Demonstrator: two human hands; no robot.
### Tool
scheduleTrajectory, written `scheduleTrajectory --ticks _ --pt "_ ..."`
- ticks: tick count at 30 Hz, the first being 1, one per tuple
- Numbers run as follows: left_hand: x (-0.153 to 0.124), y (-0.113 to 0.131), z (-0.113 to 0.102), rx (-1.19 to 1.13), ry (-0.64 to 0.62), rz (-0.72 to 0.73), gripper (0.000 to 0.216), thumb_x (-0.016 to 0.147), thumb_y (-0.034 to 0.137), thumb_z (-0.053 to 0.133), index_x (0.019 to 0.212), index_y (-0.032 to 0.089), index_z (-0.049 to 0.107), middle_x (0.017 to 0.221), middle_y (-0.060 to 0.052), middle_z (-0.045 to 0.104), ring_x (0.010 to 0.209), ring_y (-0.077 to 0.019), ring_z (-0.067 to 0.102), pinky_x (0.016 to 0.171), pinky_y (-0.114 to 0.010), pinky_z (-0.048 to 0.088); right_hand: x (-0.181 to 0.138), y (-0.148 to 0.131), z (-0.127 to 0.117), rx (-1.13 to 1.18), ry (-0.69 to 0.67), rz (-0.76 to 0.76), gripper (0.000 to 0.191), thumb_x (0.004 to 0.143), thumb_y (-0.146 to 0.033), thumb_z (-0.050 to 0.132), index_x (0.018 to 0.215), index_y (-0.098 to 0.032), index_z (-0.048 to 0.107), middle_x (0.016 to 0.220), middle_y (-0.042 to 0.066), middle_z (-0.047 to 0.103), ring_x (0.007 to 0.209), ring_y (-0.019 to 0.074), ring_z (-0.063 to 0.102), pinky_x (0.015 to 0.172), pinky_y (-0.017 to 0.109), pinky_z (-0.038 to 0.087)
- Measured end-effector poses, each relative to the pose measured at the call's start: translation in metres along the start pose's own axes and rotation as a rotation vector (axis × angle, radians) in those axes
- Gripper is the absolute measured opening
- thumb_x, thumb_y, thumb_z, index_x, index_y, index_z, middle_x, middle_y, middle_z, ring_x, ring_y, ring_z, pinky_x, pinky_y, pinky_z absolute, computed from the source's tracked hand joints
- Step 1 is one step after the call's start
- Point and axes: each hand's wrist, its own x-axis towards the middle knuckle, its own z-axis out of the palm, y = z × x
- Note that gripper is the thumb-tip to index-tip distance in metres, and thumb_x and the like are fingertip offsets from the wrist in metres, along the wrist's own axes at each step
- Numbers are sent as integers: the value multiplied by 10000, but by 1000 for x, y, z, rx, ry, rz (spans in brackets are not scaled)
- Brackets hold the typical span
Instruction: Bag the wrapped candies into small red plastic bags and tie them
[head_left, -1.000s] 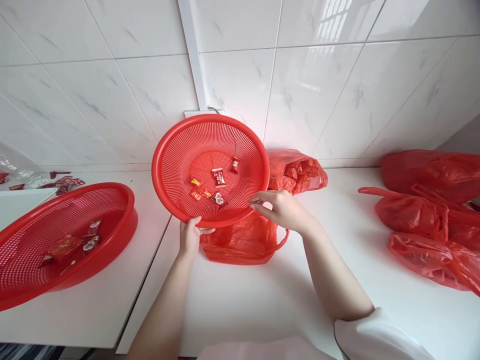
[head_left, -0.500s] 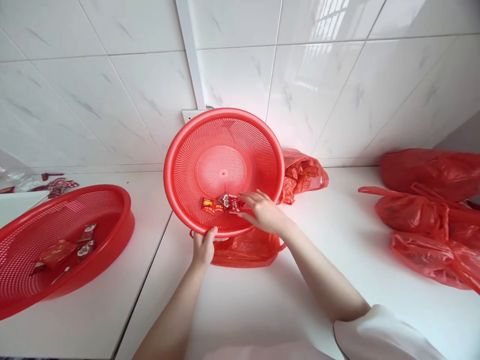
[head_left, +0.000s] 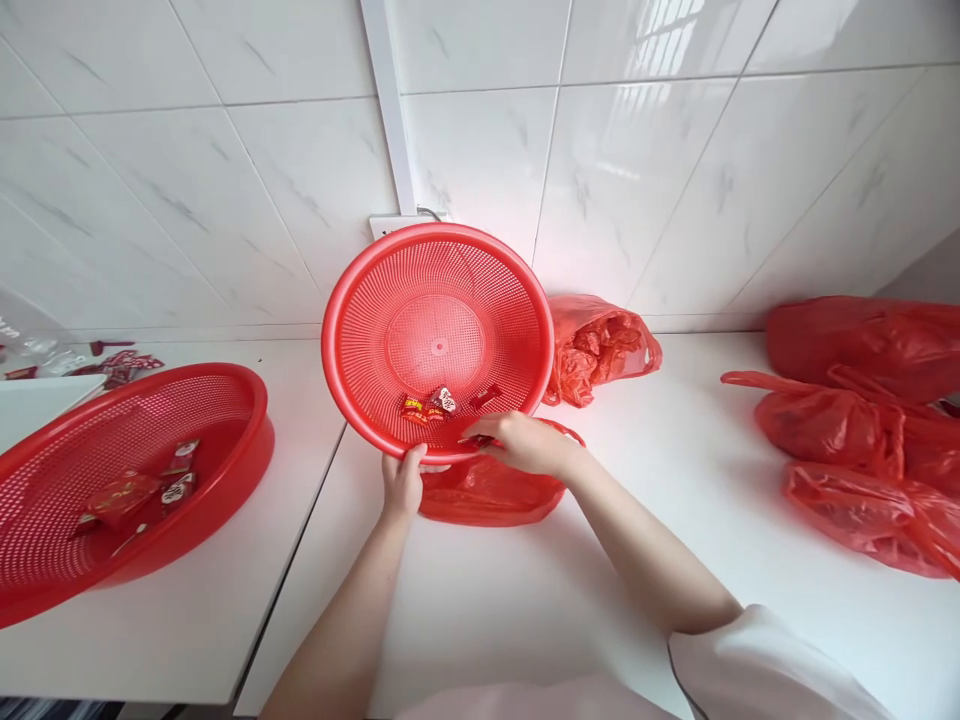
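Observation:
A red plastic mesh basket (head_left: pixel 437 345) is tilted toward me, its near rim gripped by my left hand (head_left: pixel 405 482). Several small wrapped snacks lie low in it: a red and yellow packet (head_left: pixel 413 409), a brown and white one (head_left: pixel 443 400) and a dark red one (head_left: pixel 486 397). Inside the near right rim, my right hand (head_left: pixel 525 443) has its fingers closed around a small dark wrapped snack (head_left: pixel 480 440), mostly hidden by the fingers. Beneath the basket's near edge lies a red plastic bag (head_left: pixel 491 495), its mouth partly covered.
On the left stands another red mesh basket (head_left: pixel 232 440) holding several wrapped snacks. A bunched red bag (head_left: pixel 600 345) rests against the tiled wall behind. Filled red bags (head_left: pixel 832 435) sit at the right. A seam runs between the two white tabletops (head_left: pixel 292 560).
My right hand has moved down toward the near rim and closed on a snack. The snacks have spread apart, and the basket has shifted slightly left.

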Motion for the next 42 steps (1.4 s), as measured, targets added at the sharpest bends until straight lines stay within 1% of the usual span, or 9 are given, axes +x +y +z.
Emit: scheduleTrajectory --ticks 7,15,21,24,30,34,38,40,42 --pt "-2 2 5 -49 37 27 268 683 266 670 920 199 565 854 -12 595 766 -191 647 572 -322 612 -17 -13 -31 99 93 66 252 953 -250 428 1009 -215 671 887 37 704 754 160 632 698 276 489" --pt "2 12 4 -74 77 141 293 696 264 639 975 216 560 1005 -34 597 828 -188 640 604 -334 618 -15 -6 -17 226 -9 103 202 874 -248 542 1016 -202 677 933 11 720 842 160 662 782 269 502" --pt "1 21 3 -135 98 192 423 701 253 619 1109 266 511 1135 -33 600 862 -184 643 588 -310 605 -18 -1 -16 -32 225 466 238 895 -394 529 988 -209 646 977 88 718 929 256 678 808 371 520" --pt "-3 26 4 -145 57 186 424 690 252 611 1104 264 524 1120 -28 621 859 -186 645 578 -294 592 -17 4 -18 202 402 522 345 912 -493 486 1075 -199 560 995 107 706 856 235 700 781 377 557" --pt "-7 30 4 -269 -23 42 268 690 292 646 936 208 582 917 -14 637 726 -151 622 457 -209 497 -13 3 -17 740 563 323 304 893 -392 517 1132 -218 443 1032 65 678 741 166 702 656 338 623" --pt "-8 26 5 -278 -160 -156 255 671 290 719 857 155 609 840 -30 634 704 -148 617 461 -210 494 -13 5 -12 622 605 327 416 875 -428 509 1225 -222 419 1040 78 670 773 216 700 630 409 624" --pt "-13 19 12 -260 -138 -80 364 640 185 738 977 188 600 918 -15 654 860 -206 651 629 -326 584 -11 3 -4 88 958 288 769 845 -342 559 1471 -172 147 1416 198 439 1252 322 504 1003 572 444" --pt "-16 15 16 -266 -121 -62 406 660 175 722 1041 204 585 947 -17 665 894 -231 662 699 -399 592 -9 -5 1 -198 986 198 709 882 -292 511 1489 -174 166 1522 173 296 1404 299 304 1130 566 273" --pt "-18 12 18 -261 -108 -59 420 673 170 715 1071 200 582 969 -32 679 924 -252 668 758 -447 584 -8 -15 5 -369 857 140 517 939 -269 419 1443 -206 323 1536 123 300 1437 267 238 1168 572 144"
